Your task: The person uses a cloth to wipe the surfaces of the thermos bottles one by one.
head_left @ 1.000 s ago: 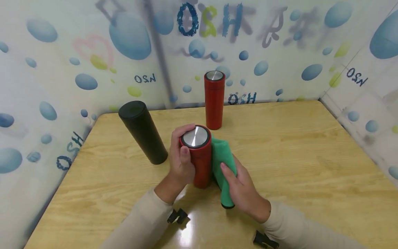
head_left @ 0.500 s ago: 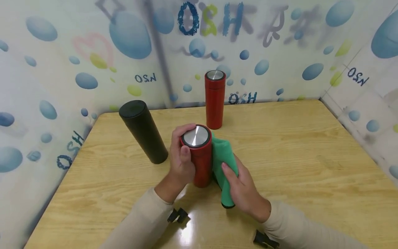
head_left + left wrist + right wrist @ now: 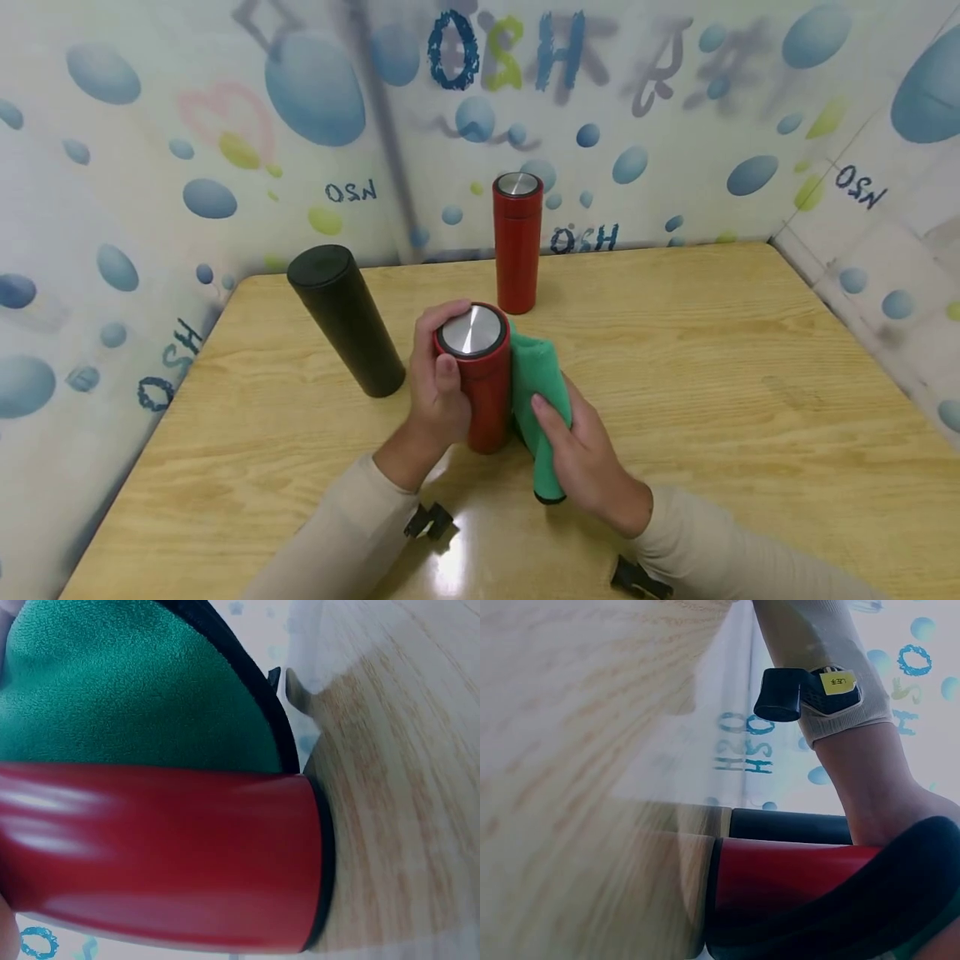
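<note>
A red thermos flask (image 3: 489, 400) with a silver lid top stands upright near the middle of the table. My left hand (image 3: 435, 383) grips it from the left, fingers curled round its upper part. In my right hand (image 3: 588, 458) is a green cloth (image 3: 542, 383) with a dark edging, pinched between thumb and fingers. The cloth lies against the flask's right side. In the left wrist view the cloth (image 3: 150, 697) touches the flask (image 3: 172, 855) along its length. The right wrist view shows the flask's lower end (image 3: 780, 870) on the wood, partly covered by the cloth's dark edge.
A black flask (image 3: 347, 325) stands to the left of the held one. Behind it, near the back edge, stands another red flask (image 3: 517, 250). The wooden table (image 3: 712, 358) meets a patterned wall (image 3: 637, 100) at the back.
</note>
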A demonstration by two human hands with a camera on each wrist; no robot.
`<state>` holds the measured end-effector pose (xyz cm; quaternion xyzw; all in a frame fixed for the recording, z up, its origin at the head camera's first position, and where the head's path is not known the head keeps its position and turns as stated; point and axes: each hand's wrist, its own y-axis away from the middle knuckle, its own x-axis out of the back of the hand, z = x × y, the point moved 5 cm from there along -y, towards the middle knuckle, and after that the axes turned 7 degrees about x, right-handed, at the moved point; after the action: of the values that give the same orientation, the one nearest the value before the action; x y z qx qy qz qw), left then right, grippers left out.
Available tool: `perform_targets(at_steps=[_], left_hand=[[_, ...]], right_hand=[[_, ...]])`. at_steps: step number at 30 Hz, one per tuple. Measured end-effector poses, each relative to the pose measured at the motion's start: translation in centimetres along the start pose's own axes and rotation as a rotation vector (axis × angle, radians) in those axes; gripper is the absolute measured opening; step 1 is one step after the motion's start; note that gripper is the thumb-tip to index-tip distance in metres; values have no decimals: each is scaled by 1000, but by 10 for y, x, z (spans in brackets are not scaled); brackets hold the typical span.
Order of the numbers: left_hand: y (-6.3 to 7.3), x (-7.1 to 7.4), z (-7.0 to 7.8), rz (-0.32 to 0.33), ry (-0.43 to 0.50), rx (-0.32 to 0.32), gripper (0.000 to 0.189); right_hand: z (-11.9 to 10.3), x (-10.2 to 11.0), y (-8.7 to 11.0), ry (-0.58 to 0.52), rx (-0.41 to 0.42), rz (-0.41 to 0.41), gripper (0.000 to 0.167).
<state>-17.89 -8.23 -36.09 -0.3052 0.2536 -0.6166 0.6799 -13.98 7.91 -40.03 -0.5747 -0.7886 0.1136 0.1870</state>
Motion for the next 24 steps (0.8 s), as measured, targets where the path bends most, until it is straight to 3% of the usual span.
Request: perform_targets(at_steps=[24], left_hand=[[-1,-1,0,-3,31,9,76]], right_hand=[[13,-4,-2,54,-47,-28,48]])
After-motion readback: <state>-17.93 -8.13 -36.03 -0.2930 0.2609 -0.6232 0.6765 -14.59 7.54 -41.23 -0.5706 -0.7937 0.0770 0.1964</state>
